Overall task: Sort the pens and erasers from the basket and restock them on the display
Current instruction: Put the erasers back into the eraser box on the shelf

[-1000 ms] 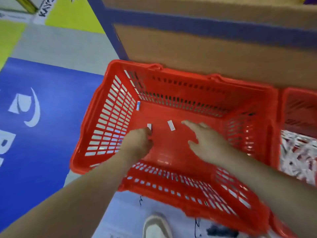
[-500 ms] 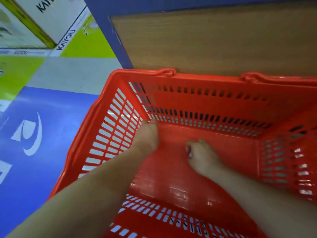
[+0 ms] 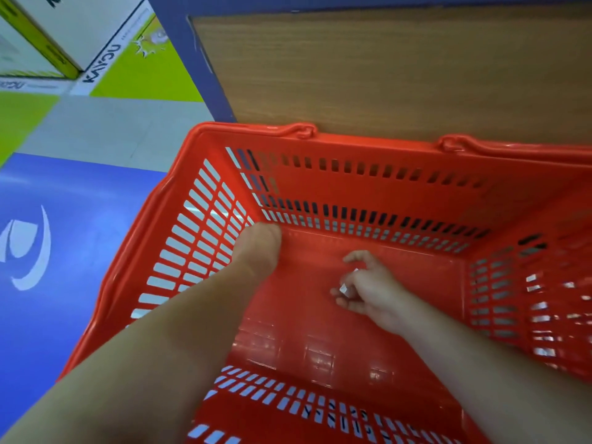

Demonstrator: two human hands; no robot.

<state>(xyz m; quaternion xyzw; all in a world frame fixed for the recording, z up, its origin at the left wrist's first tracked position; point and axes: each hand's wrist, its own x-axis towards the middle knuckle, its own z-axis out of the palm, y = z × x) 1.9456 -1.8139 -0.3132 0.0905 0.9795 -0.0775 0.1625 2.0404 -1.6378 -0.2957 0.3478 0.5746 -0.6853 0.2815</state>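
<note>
A red plastic basket (image 3: 378, 169) fills the view, and both my arms reach down into it. My left hand (image 3: 258, 248) is pressed into the far left corner of the basket floor. Its fingers are hidden behind the back of the hand, so what it holds cannot be seen. My right hand (image 3: 376, 291) hovers over the middle of the floor with its fingers curled around a small white eraser (image 3: 344, 288). A second white bit (image 3: 355, 270) shows between the thumb and forefinger. No pens are visible.
A wood-grain panel (image 3: 384, 75) with a blue frame stands right behind the basket. To the left lies a floor of blue, grey and green patches (image 3: 64, 219). White cartons (image 3: 64, 33) sit at the far left.
The view has dropped closer into the basket. My left hand moved to the far left corner. My right hand closed on the white eraser that lay loose on the floor, and has lifted a little.
</note>
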